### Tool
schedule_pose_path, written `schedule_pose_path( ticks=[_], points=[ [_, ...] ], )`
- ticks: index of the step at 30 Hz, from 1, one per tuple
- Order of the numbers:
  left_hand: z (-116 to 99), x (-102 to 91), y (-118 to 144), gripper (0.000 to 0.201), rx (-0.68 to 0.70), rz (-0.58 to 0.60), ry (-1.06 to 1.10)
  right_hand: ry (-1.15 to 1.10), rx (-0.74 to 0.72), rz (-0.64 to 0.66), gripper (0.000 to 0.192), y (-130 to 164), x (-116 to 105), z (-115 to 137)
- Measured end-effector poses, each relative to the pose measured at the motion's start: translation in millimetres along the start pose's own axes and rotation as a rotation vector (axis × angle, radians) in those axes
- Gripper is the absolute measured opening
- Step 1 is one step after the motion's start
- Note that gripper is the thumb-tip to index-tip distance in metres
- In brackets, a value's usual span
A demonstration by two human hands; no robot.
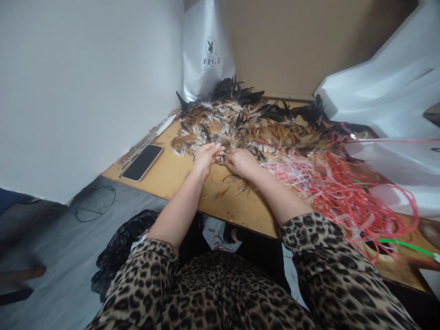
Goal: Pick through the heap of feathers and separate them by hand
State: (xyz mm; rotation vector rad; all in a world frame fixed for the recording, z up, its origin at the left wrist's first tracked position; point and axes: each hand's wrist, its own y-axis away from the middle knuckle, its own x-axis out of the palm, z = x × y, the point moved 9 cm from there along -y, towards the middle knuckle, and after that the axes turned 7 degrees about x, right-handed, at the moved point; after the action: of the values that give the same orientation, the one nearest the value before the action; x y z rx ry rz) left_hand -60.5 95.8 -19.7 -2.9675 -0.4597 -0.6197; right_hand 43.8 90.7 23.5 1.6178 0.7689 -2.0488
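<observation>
I read "PPGZ" under a rabbit logo on the white bag (206, 55) at the back wall. Wooden table (172, 176) in a corner, phone (142, 162) on its left (screen dark), red strips (343, 188) right. Left hand (205, 156) and right hand (241, 163) were curled into the feathers (237, 123) at table centre; exact hold, can't tell.

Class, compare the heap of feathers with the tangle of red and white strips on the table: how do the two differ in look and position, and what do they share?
The feathers are brown, white and black; the strips are red and pale. The feathers are short and fluffy; the strips are long, thin and looping. Both hands, left hand and right hand, work in the feathers; the strips lie to their right, untouched. Both rest loose on the wooden table.
</observation>
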Motion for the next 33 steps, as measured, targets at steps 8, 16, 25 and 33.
schedule_pose_path(
  ticks=[8, 16, 25, 33],
  points=[
    [9, -1.9, -5, 0.013, -0.067, 0.030, 0.101, -1.178, 0.391, -0.051, 0.020, -7, 10, -67],
    [22, 16.5, 5, 0.004, -0.192, 0.203, 0.125, -1.762, 0.478, 0.108, 0.031, -3, 21, -58],
    [29, 32.0, 20, 0.011, -0.354, 0.273, 0.232, -1.747, 0.448, 0.002, 0.035, -5, 22, -42],
    [27, 30.5, 14, 0.004, -0.275, 0.261, 0.183, -1.708, 0.471, -0.166, 0.036, -8, 25, -48]
  ],
)
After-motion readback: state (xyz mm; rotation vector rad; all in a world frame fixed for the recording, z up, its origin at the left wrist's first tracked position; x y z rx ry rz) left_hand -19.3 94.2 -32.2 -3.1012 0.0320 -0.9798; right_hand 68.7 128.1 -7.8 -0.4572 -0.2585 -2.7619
